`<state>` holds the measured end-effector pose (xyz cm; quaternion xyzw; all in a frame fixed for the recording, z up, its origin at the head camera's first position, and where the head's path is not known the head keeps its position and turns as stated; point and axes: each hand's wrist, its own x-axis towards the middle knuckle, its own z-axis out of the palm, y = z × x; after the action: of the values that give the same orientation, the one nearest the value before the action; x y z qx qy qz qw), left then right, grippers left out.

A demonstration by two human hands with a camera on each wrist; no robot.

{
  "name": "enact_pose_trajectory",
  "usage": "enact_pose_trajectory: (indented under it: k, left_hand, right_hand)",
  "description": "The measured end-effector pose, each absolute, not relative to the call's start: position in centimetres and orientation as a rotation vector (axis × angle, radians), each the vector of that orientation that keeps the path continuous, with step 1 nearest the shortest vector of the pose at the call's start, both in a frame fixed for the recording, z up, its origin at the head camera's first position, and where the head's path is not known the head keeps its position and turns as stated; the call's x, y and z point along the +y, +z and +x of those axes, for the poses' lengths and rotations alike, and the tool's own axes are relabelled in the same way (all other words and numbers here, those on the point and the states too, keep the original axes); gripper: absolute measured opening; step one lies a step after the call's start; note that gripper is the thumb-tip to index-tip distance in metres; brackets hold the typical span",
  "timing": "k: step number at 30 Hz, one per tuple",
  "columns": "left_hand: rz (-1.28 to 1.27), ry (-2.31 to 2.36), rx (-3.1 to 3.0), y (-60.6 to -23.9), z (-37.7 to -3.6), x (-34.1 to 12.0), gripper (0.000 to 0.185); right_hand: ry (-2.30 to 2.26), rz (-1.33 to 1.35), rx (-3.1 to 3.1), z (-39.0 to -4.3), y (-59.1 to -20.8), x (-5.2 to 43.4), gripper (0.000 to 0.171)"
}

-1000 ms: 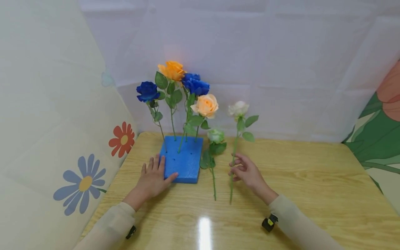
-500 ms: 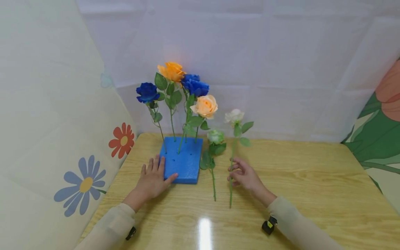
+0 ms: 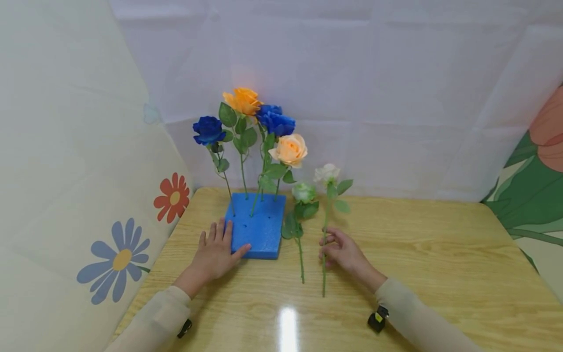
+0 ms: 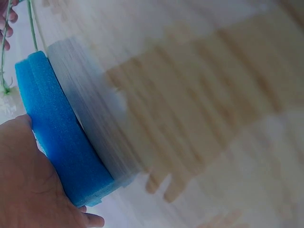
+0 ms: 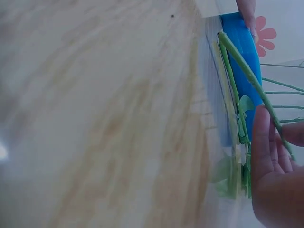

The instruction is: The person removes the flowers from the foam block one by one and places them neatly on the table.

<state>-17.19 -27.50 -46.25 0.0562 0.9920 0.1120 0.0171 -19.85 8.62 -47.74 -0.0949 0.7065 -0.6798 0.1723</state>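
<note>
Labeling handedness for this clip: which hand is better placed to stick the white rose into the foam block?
Right. The right hand already pinches the white rose by its stem, beside the blue foam block. The left hand rests on the block, probably steadying it.

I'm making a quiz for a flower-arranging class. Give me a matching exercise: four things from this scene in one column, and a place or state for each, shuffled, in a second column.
Things:
1. white rose
2. pale green rose
3. peach rose
4. left hand

Places or states:
A. lies flat on the wooden table, untouched
B. stem pinched by the right hand
C. rests on the blue foam block
D. stands planted in the foam

Pairs: 1-B, 2-A, 3-D, 4-C
</note>
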Motion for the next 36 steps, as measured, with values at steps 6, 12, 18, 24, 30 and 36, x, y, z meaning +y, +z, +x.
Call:
enact_pose_trajectory:
  k: [6,12,18,24,30,36]
  left_hand:
    - [0.176,0.353,3.079,-46.4,-17.3,-27.5,0.103]
    - [0.174,0.338,3.078,-46.2,-17.2,-27.6,0.102]
    - [0.171,0.328,3.076,-46.2,-17.3,-27.6,0.102]
    - [0.172,0.334,3.074,-46.2,-17.3,-27.6,0.102]
    - [0.178,0.344,3.074,-46.4,-17.3,-27.6,0.103]
    - [0.179,0.341,3.078,-46.4,-17.4,-27.7,0.102]
  right_hand:
    - [-1.930,-0.255,1.986,-19.9,-48.4,8.5,0.057]
    - [-1.933,-0.223,1.962,-19.9,-48.7,8.2,0.060]
    - [-1.887,-0.192,1.977,-20.0,-48.8,8.1,0.062]
    - [-1.807,-0.111,2.015,-20.1,-48.8,8.0,0.063]
    - [-1.780,-0.093,2.016,-20.0,-48.7,8.1,0.063]
    - [-1.763,-0.067,2.037,-19.8,-48.4,8.1,0.062]
